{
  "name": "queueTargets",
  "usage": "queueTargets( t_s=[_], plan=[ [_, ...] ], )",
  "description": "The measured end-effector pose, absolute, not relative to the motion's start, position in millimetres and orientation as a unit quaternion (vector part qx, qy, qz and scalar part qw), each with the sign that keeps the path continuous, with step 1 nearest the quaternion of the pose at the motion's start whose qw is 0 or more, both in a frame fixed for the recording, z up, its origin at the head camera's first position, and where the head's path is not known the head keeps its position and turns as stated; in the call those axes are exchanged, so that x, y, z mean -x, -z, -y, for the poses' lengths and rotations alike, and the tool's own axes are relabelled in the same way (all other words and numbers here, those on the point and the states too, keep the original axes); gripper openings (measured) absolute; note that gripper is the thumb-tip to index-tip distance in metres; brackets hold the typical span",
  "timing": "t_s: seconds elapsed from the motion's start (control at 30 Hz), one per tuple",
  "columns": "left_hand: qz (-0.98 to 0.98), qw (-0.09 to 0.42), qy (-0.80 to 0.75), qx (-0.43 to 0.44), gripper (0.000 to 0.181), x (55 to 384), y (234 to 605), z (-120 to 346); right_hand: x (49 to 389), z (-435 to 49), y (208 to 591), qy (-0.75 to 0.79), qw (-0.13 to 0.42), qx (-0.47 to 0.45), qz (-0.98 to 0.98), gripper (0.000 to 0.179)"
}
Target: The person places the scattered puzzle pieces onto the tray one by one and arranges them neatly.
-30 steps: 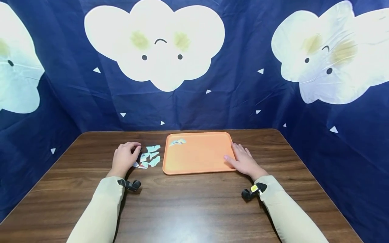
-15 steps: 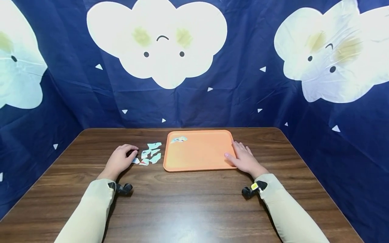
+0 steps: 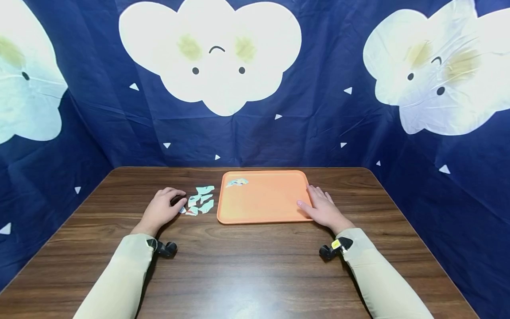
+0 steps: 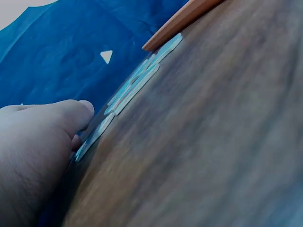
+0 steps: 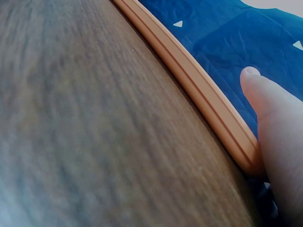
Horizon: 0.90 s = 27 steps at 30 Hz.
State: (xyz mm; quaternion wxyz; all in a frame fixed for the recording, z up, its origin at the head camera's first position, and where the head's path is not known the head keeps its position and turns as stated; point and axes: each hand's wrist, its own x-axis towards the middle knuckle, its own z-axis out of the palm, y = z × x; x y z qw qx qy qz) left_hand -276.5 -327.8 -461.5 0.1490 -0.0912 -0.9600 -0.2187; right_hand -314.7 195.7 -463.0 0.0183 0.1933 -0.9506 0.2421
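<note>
With twelve o'clock straight ahead of me, the small pale-blue pieces (image 3: 194,200) lie flat on the table (image 3: 239,257) at eleven, and the orange tray (image 3: 263,201) sits at about twelve, with one patterned piece (image 3: 237,182) near its own ten o'clock corner. My left hand (image 3: 161,210), between ten and eleven, is loosely arched, thumb apart from forefinger with no piece visible between them; its tips are beside the closest piece (image 3: 182,210), at the cluster's eight o'clock, and I can't tell whether they touch it. My right hand (image 3: 324,212), at one, lies relaxed with fingers straight over the tray's three o'clock rim, thumb above its floor, clasping nothing. I'd expect each piece to weigh next to nothing; edge-on they look thin but hold flat, so probably stiff like card, liable to skid on the smooth wood and perhaps to crease at their narrow points. They give little edge to get under, so I'd pinch across two opposite sides at the broad part, or lift one edge with a nail, keeping off the slim tips. The tray looks rigid, light and a bit slick; its raised rim at three and nine should give the surest hold.
</note>
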Motion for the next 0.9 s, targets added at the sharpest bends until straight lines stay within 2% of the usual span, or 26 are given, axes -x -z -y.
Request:
queueTargets(
  t_s=[0.43, 0.9],
  plan=[
    [0.967, 0.152, 0.183, 0.086, 0.047, 285.6, 461.8, 307.7, 315.3, -196.2, 461.8, -0.242, 0.016, -0.191, 0.951, 0.089],
    [0.962, 0.156, 0.189, 0.122, 0.043, 282.8, 465.4, 306.7, 313.8, -195.2, 462.3, -0.24, 0.017, -0.19, 0.952, 0.089]
  ],
)
